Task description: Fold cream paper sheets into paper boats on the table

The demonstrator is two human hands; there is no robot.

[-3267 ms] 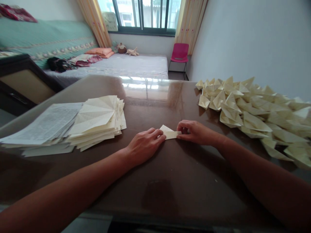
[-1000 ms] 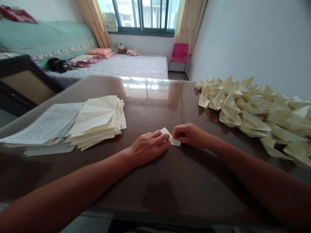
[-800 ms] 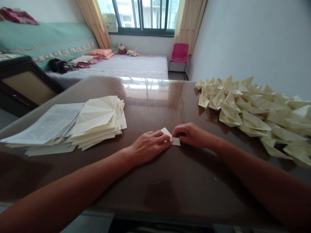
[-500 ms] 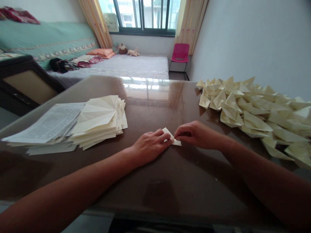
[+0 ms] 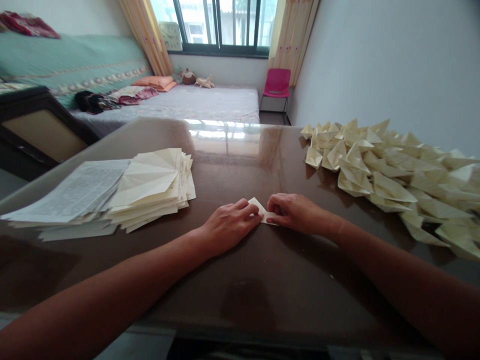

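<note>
A small folded piece of cream paper lies on the brown table between my two hands. My left hand is closed over its left side, fingers bent and tips pressing it against the tabletop. From the right, my right hand grips the paper's right corner with thumb and bent fingers. Much of the paper is hidden beneath both hands, so its exact folds cannot be made out.
At the left stand a stack of creased cream paper sheets and a pile of printed sheets. Many folded paper pieces are heaped along the table's right side. Beyond the glossy table are a bed and a pink chair.
My right hand has shifted slightly down and left, its thumb now lower on the paper's right corner. My left hand stays on the paper. The whole view has drifted slightly.
</note>
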